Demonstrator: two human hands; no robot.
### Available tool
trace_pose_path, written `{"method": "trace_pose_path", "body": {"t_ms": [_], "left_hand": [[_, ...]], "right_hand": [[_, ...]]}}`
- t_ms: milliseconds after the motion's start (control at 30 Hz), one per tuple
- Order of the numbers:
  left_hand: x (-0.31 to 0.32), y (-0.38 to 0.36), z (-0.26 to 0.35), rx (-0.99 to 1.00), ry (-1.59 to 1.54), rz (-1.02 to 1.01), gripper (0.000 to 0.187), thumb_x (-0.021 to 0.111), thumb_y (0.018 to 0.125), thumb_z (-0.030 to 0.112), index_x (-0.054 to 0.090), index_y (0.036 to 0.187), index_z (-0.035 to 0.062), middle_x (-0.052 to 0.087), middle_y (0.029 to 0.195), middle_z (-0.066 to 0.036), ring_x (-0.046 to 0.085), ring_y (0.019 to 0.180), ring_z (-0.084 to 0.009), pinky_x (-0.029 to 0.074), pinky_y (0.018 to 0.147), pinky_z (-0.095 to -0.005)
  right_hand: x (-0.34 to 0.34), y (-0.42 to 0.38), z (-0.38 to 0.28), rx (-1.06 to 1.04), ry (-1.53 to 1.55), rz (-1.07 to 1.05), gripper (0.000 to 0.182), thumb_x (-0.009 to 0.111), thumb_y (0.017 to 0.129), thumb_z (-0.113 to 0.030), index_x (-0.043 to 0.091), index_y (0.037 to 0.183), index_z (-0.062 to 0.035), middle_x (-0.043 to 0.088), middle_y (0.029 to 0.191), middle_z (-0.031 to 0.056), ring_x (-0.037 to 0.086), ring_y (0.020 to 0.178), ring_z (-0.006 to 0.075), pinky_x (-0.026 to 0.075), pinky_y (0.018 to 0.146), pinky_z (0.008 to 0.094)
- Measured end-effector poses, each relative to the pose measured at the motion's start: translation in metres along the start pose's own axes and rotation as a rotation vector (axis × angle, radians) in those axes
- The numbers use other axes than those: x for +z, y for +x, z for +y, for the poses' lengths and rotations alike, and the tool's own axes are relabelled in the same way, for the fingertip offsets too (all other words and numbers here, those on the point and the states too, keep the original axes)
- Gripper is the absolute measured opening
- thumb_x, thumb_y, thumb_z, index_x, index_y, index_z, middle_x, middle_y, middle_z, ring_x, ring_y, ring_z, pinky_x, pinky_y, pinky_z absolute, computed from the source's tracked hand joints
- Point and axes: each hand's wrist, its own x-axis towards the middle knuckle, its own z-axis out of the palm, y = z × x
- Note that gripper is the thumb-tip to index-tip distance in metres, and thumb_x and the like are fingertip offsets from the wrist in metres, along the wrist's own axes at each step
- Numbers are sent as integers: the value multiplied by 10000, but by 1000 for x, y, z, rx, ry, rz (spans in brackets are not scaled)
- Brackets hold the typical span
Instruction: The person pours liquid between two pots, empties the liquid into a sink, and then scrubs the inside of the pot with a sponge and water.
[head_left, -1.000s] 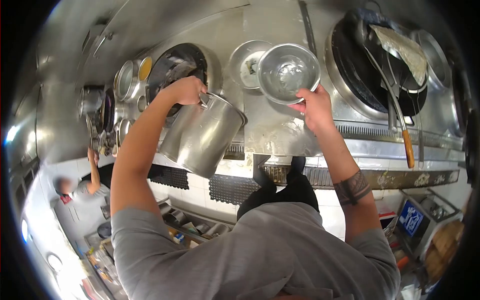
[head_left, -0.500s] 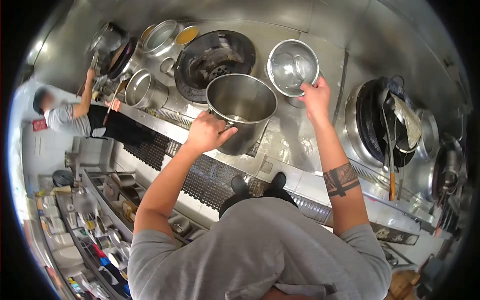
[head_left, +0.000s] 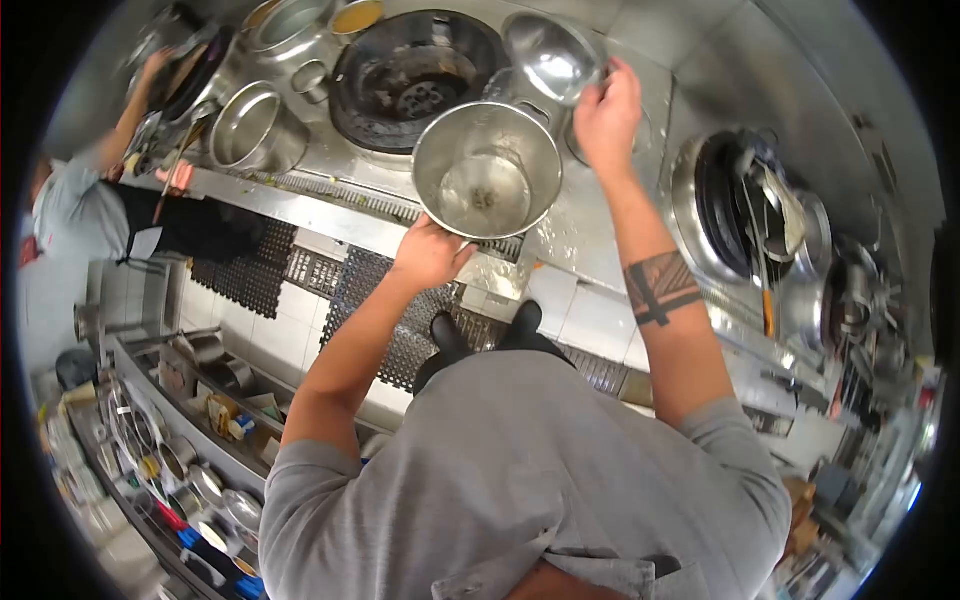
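My left hand (head_left: 433,253) is closed at the near side of a tall steel pot (head_left: 540,165), its fingers partly hidden beneath the rim. Shallow clear liquid (head_left: 484,195) covers the bottom of the pot. My right hand (head_left: 610,120) grips the right edge of a shiny metal bowl (head_left: 555,58), thumb and fingers at the rim. The bowl is held tilted, past the far right rim of the pot. Left of the bowl, a black wok (head_left: 350,80) sits in the range.
A wide steel pot (head_left: 228,140) and a small metal cup (head_left: 312,75) stand to the left. Rightward, a second wok (head_left: 715,200) holds utensils. A co-worker (head_left: 80,210) works at the far left. Shelves (head_left: 165,400) of containers lie behind, and black mats (head_left: 255,270) cover the floor.
The bowl has moved left and tipped over. The pot's mouth faces me more squarely, showing its bottom. My left hand now sits lower at the rim, and the view has shifted.
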Motion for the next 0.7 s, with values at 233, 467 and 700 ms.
{"method": "trace_pose_path", "body": {"t_ms": [233,467,700], "left_hand": [[0,-32,-15,3,-72,-70,286,712,924,315,760,974,37,745,849,-133,709,827,-287,479,964,-438],[-7,-6,-20,-3,-95,-218,315,686,946,339,743,984,31,747,856,-147,709,833,-296,465,963,-422],[-6,-8,-24,42,-72,-170,277,725,916,315,771,988,51,756,876,-116,711,861,-281,487,940,-436]], "right_hand": [[-110,-107,80,1126,423,368,345,596,912,-51,578,1244,39,669,1121,204,729,847,340,653,676,425],[-200,-271,172,1667,548,681,322,520,975,-59,530,1257,97,633,1126,234,706,934,383,676,717,482],[-197,-259,188,1769,440,524,259,528,1001,-103,574,1204,50,642,932,168,679,785,286,659,692,445]]}}
